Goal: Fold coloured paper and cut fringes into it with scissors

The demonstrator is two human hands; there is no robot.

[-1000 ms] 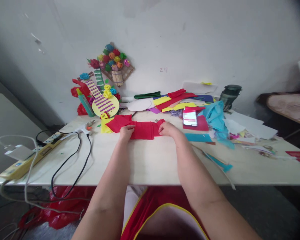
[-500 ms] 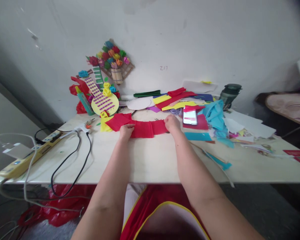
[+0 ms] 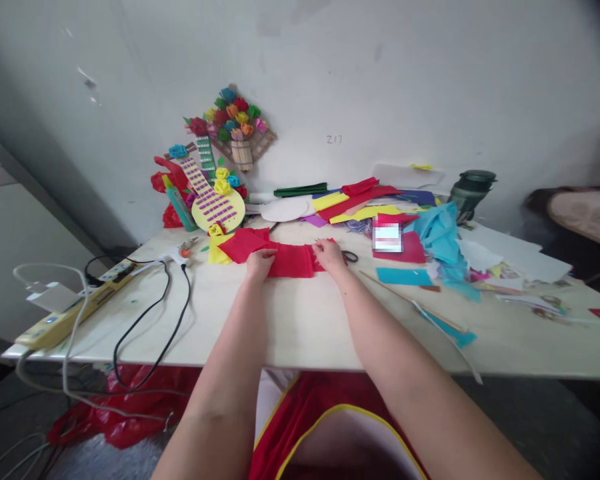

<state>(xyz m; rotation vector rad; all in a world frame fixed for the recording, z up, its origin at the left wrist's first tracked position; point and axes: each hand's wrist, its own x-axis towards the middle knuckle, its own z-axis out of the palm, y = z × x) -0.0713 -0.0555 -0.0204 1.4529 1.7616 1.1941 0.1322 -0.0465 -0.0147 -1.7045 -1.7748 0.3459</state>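
- White table is strewn with coloured scraps.
- Red material is pinched in the fingers of the left hand and the right hand.

Worn on the head, facing forward and down along the arms to the left hand and right hand near mid-frame. Close above the wearer's clothing at the bottom edge, farther from the desk, taking in the wall across the top.
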